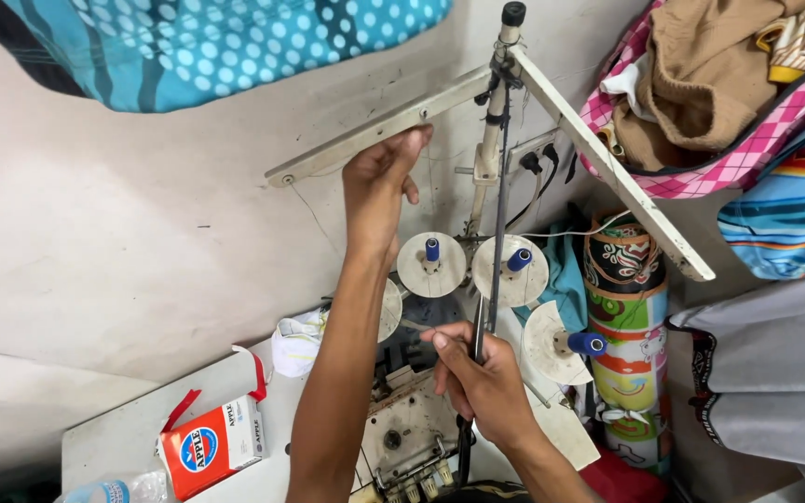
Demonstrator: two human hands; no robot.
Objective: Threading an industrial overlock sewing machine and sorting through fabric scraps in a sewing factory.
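Observation:
A cream thread-stand arm [365,140] spreads from an upright pole [493,121] above a sewing machine [412,433]. My left hand [379,182] reaches up and its fingertips pinch something at the arm's underside, likely a thin thread I cannot make out. My right hand [482,377] is closed around a dark slim tool, perhaps scissors [478,340], beside a dark vertical rod [496,251]. Three round cream spool discs carry blue cones: one at the left [431,263], one in the middle [511,270], one at the lower right [556,343].
A red and white carton [211,445] and a plastic bottle [114,491] lie on the white table [123,428]. A crumpled white cloth [298,340] sits nearby. A pink checked bag of clothes [701,88] hangs at right above a colourful printed roll [626,317].

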